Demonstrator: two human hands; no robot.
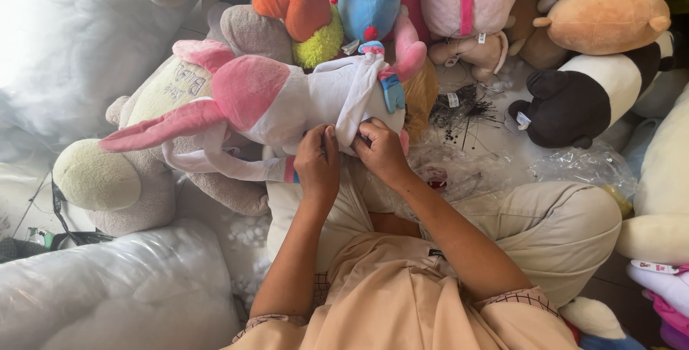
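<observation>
Two hands work at one white-and-pink plush toy [287,99] — left hand [317,163], right hand [382,150]. One grey-and-cream plush [122,178] lies beside it, one black-and-white plush [596,91] further right. One clear plastic bag [108,285] — lower left; the stacked toys behind cannot be counted exactly.

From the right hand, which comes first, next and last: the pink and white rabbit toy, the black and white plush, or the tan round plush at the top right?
Seen from the head camera, starting at the right hand:
1. Pink and white rabbit toy: touching, its white fabric pinched in the fingers.
2. Black and white plush: off to the right, across the clear plastic.
3. Tan round plush: top right, above and behind the black and white one.
</observation>
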